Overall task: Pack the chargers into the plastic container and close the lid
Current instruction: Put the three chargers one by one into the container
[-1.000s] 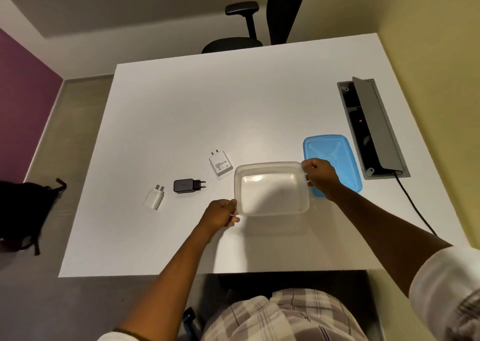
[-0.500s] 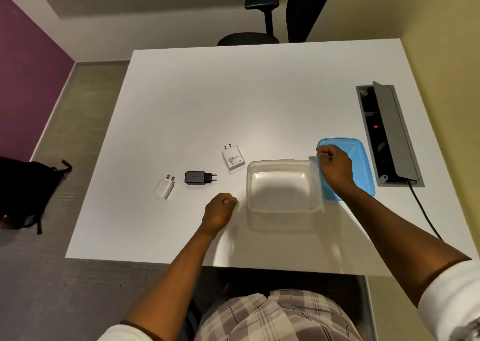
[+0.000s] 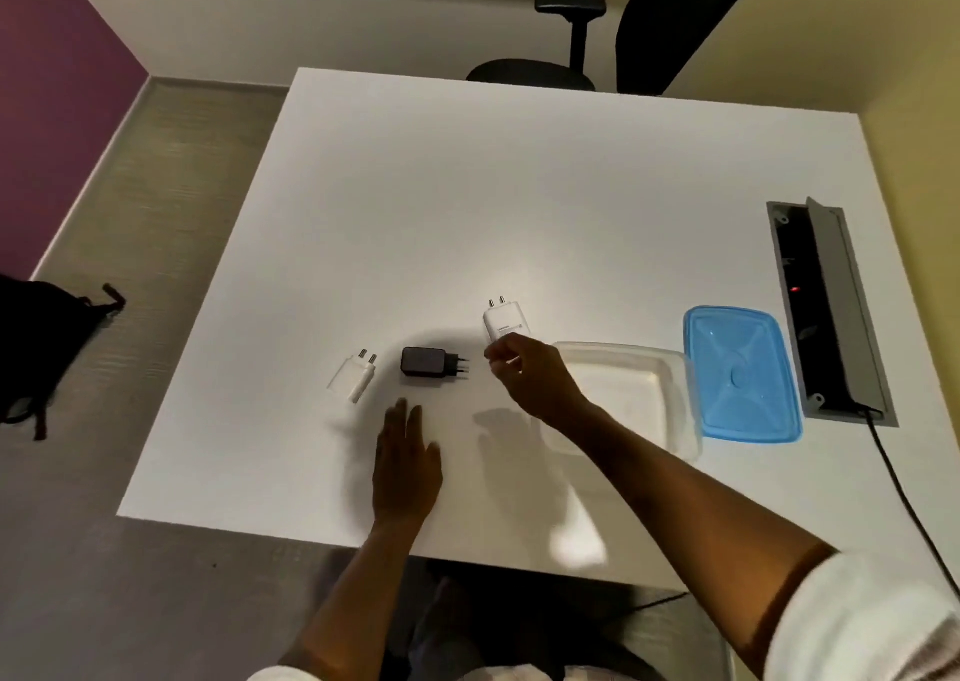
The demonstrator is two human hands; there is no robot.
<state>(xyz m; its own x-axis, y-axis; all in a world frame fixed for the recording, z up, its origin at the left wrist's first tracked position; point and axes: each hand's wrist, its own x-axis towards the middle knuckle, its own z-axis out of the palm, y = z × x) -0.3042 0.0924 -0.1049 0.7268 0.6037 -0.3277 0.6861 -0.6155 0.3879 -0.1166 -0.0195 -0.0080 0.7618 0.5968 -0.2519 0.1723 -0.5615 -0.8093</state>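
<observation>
Three chargers lie on the white table (image 3: 519, 202): a small white charger (image 3: 354, 380) at the left, a black charger (image 3: 423, 362) in the middle and a larger white charger (image 3: 505, 317) to its right. The clear plastic container (image 3: 670, 368) stands open and empty right of them, with its blue lid (image 3: 737, 374) lying flat beside it. My right hand (image 3: 535, 379) reaches across the container's left corner, fingers loosely curled at the near edge of the larger white charger. My left hand (image 3: 405, 462) hovers flat just in front of the black charger, holding nothing.
A grey socket box (image 3: 826, 306) with its flap raised is set into the table's right side, and a black cable (image 3: 904, 493) runs from it over the near edge. An office chair (image 3: 535, 75) stands behind the table. A black bag (image 3: 36, 337) lies on the floor at left.
Both hands let go of the container. My right hand crossed left to the larger white charger, and my left hand opened and slid toward the black charger.
</observation>
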